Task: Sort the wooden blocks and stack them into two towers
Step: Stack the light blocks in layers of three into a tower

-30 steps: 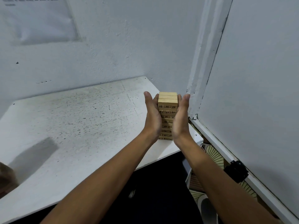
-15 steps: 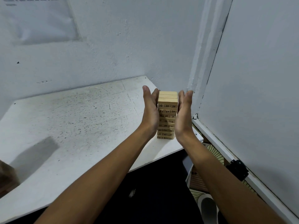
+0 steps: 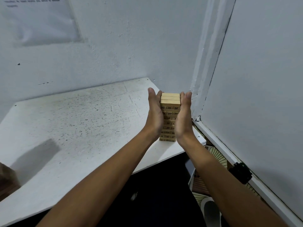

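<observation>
Wooden blocks (image 3: 170, 110) stand as one upright tower near the right front corner of the white table (image 3: 78, 122), close to the wall corner; no loose blocks and no second tower show anywhere in view. Starting at the left, a dark brown object (image 3: 5, 179) sits at the table's left edge, only partly in frame, and I cannot tell what it is. Moving right across the speckled tabletop, the left hand (image 3: 155, 115) stands edge-on with straight fingers laid flat against the tower's left face, fingertips reaching about level with the top layer. Between the hands, the tower's long axis runs vertical, and printed numbers such as 22, 30 and 26 show on the block ends facing the camera. The right hand (image 3: 183, 117) mirrors the left, flat and straight-fingered against the right face, so the two palms bracket the stack from opposite sides without curling round it. Both hands are equally near, since the tower lies directly between them and slightly ahead of the wrists. This looks like squaring up or steadying the stack; any next move probably depends on even pressure from both sides, as a push from one palm alone could shift the layers or tip the column toward the table's right edge, which is near.
</observation>
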`<control>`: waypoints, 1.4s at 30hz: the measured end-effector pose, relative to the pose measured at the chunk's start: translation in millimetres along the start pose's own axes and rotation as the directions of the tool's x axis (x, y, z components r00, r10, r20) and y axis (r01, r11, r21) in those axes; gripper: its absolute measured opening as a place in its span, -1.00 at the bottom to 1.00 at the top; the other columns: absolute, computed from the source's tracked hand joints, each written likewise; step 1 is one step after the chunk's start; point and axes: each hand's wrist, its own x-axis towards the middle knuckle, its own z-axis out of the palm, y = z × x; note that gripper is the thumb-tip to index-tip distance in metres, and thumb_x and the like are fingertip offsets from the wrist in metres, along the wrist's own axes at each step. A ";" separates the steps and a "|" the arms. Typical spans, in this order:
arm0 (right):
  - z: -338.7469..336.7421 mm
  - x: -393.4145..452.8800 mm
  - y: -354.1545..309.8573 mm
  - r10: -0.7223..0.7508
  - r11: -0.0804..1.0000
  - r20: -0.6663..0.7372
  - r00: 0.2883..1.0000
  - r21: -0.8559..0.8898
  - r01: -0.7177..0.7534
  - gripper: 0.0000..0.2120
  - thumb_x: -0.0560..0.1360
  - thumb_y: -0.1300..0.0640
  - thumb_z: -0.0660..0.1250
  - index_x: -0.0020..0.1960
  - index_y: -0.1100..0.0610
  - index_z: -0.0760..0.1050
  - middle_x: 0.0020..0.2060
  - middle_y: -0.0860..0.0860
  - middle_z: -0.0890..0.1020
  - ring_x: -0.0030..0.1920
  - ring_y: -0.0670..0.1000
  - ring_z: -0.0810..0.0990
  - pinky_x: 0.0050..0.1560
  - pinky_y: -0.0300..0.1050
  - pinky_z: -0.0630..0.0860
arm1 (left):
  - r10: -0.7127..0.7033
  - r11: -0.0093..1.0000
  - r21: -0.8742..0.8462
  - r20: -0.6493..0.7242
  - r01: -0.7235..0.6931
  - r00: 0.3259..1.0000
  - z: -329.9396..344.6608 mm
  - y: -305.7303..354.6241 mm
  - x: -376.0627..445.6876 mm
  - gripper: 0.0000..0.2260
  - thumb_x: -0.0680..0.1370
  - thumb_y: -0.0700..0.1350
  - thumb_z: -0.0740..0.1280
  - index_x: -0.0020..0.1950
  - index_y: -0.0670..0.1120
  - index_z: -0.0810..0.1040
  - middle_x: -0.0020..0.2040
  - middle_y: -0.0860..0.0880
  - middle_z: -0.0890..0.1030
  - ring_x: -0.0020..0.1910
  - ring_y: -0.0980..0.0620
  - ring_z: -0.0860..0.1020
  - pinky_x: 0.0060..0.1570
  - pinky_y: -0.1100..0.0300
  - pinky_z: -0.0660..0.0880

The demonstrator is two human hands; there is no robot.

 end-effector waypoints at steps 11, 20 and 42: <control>-65.5 6.3 13.4 0.077 0.974 -0.117 0.990 -0.205 -0.100 -0.48 0.65 0.08 0.10 0.57 0.05 0.05 0.23 0.09 0.57 0.20 0.06 0.58 0.38 0.12 0.38 | -0.049 0.955 0.295 0.097 0.019 0.994 -67.7 -28.6 3.8 -0.59 0.51 0.00 0.28 0.37 0.02 0.43 0.29 0.01 0.56 0.23 0.18 0.52 0.42 0.01 0.33; -92.5 3.3 33.2 0.262 0.681 0.270 0.927 -0.732 0.021 0.12 0.38 0.14 0.52 0.56 -0.14 -0.28 0.30 -0.10 0.50 0.32 -0.10 0.39 0.38 -0.09 0.28 | -0.136 0.718 0.685 0.308 -0.120 0.942 -82.4 -59.2 15.5 0.09 0.14 0.18 0.62 0.56 0.08 0.14 0.33 0.09 0.53 0.38 0.15 0.42 0.44 -0.07 0.30; -83.0 19.7 51.7 0.163 0.662 0.325 0.932 -0.736 0.141 0.26 0.22 -0.06 0.58 0.51 -0.27 -0.34 0.14 -0.12 0.60 0.26 -0.05 0.51 0.30 0.18 0.46 | -0.074 0.782 0.600 0.354 -0.166 0.932 -69.5 -62.1 25.2 -0.11 0.24 -0.24 0.64 0.46 -0.05 0.25 0.11 0.18 0.56 0.10 0.34 0.53 0.09 0.36 0.52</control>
